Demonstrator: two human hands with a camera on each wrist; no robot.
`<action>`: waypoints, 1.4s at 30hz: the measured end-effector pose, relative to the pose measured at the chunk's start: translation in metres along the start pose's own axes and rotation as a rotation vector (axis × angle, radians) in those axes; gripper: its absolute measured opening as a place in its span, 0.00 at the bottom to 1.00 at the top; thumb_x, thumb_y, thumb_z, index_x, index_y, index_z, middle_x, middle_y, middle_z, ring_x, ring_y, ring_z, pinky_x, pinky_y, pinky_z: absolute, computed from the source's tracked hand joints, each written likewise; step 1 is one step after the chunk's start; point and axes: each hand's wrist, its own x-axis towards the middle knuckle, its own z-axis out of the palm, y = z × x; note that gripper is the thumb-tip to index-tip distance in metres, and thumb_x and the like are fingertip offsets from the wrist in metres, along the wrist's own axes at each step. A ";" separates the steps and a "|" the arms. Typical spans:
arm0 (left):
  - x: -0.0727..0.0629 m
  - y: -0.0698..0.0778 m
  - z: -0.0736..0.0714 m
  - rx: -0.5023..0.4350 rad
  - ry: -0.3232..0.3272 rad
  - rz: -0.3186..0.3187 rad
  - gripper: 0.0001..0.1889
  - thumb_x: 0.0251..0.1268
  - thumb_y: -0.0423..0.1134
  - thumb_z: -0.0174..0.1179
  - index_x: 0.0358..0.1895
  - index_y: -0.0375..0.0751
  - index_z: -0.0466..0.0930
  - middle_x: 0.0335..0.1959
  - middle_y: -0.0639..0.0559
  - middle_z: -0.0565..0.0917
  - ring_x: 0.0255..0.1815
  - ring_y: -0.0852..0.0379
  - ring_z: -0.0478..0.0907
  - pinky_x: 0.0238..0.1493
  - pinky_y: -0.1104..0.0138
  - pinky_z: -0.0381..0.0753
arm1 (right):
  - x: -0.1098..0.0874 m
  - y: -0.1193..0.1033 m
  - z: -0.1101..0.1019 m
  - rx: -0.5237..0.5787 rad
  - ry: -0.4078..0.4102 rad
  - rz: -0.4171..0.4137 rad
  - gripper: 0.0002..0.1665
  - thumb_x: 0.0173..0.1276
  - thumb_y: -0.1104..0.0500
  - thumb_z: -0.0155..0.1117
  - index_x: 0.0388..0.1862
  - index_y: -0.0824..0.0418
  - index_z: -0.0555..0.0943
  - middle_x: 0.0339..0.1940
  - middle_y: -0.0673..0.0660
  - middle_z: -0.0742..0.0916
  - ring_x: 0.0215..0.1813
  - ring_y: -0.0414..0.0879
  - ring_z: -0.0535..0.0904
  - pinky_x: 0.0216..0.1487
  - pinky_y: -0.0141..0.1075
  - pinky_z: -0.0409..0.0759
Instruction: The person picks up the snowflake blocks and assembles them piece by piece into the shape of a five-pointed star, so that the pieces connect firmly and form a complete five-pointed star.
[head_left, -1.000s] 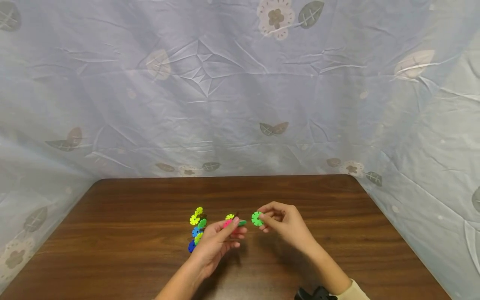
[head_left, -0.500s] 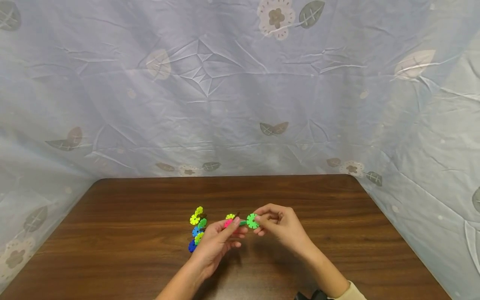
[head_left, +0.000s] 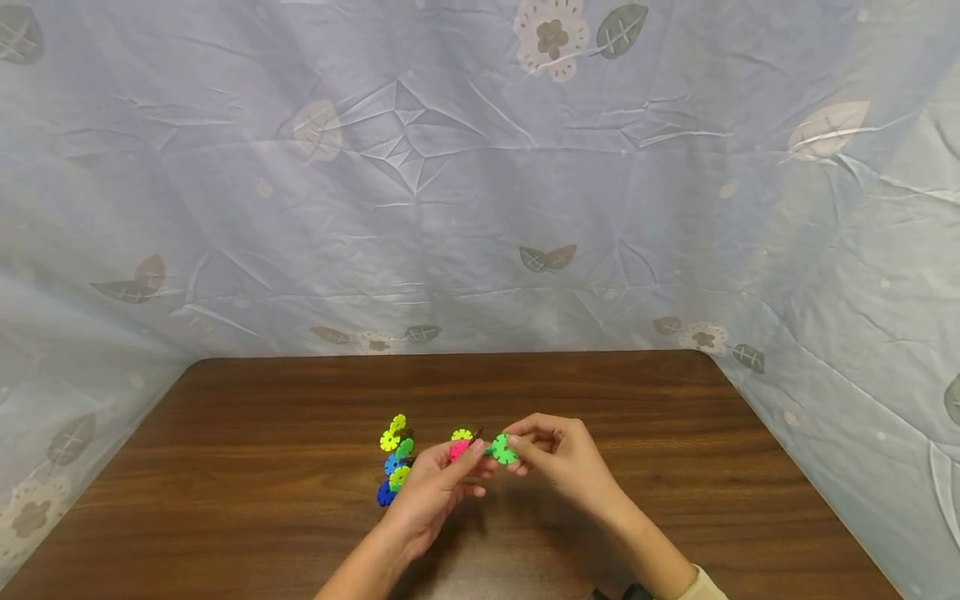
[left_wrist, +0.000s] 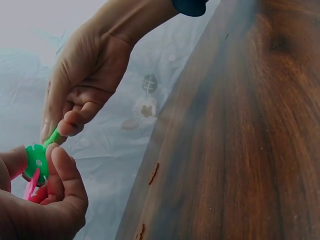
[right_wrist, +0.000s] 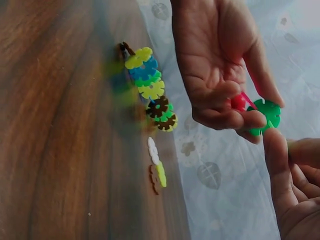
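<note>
My left hand [head_left: 431, 492] pinches a small joined set of notched plastic discs, a pink disc [head_left: 459, 451] slotted into a green disc [left_wrist: 36, 159]. Between thumb and fingers, my right hand [head_left: 576, 465] pinches a light green disc [head_left: 504, 449]. In the left wrist view this light green disc [left_wrist: 52, 136] appears edge-on, its rim right at the green disc's rim. Both hands are raised over the middle of the table, fingertips close together. Fingers partly hide the pink disc in the right wrist view.
Left of my left hand lies a joined chain of yellow, green, blue and brown discs [right_wrist: 151, 90] on the brown wooden table [head_left: 247, 500]. Beyond the hands are a yellow disc [head_left: 461, 434] and a brown disc; a white disc [right_wrist: 152, 150] shows too. A patterned curtain [head_left: 480, 208] surrounds the table.
My right hand has moved left and slightly nearer, bringing the light green disc up against the green disc in my left hand. The left hand has hardly moved.
</note>
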 end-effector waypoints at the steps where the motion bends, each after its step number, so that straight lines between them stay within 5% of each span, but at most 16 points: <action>1: 0.000 0.000 0.000 -0.007 -0.003 0.004 0.16 0.78 0.49 0.61 0.50 0.37 0.83 0.37 0.59 0.90 0.45 0.61 0.83 0.46 0.72 0.85 | 0.000 0.000 0.001 -0.003 0.006 -0.006 0.11 0.76 0.63 0.65 0.49 0.71 0.85 0.39 0.69 0.91 0.33 0.40 0.89 0.38 0.36 0.91; 16: -0.001 -0.001 0.003 -0.065 -0.025 0.018 0.10 0.82 0.44 0.57 0.40 0.43 0.79 0.36 0.58 0.83 0.42 0.62 0.79 0.46 0.74 0.85 | -0.005 0.001 0.015 0.067 0.095 -0.050 0.09 0.76 0.67 0.64 0.47 0.73 0.85 0.36 0.71 0.89 0.31 0.37 0.88 0.36 0.34 0.90; 25: -0.002 0.001 0.000 -0.047 -0.071 0.034 0.16 0.83 0.44 0.55 0.54 0.32 0.79 0.37 0.59 0.85 0.44 0.63 0.81 0.47 0.76 0.85 | -0.006 -0.001 0.021 0.093 0.127 -0.091 0.08 0.75 0.69 0.64 0.47 0.75 0.84 0.35 0.73 0.88 0.29 0.36 0.87 0.35 0.35 0.91; 32: -0.002 0.002 0.005 -0.045 -0.052 0.048 0.11 0.83 0.43 0.56 0.47 0.37 0.79 0.36 0.59 0.85 0.42 0.63 0.81 0.46 0.75 0.84 | -0.008 0.001 0.026 0.102 0.182 -0.121 0.07 0.74 0.71 0.63 0.46 0.77 0.83 0.34 0.73 0.88 0.29 0.36 0.86 0.34 0.35 0.91; 37: -0.002 0.002 0.009 -0.058 -0.073 0.068 0.10 0.83 0.43 0.54 0.47 0.38 0.78 0.35 0.61 0.86 0.39 0.66 0.81 0.45 0.76 0.83 | -0.009 0.000 0.031 0.211 0.234 -0.096 0.10 0.76 0.69 0.63 0.47 0.79 0.81 0.39 0.72 0.88 0.30 0.37 0.87 0.36 0.34 0.91; 42: -0.004 0.003 0.011 -0.075 -0.022 0.083 0.12 0.83 0.44 0.55 0.47 0.38 0.78 0.35 0.60 0.86 0.39 0.64 0.81 0.46 0.75 0.83 | -0.009 -0.001 0.034 0.228 0.231 -0.097 0.13 0.77 0.67 0.63 0.51 0.79 0.80 0.40 0.75 0.87 0.33 0.38 0.89 0.40 0.37 0.92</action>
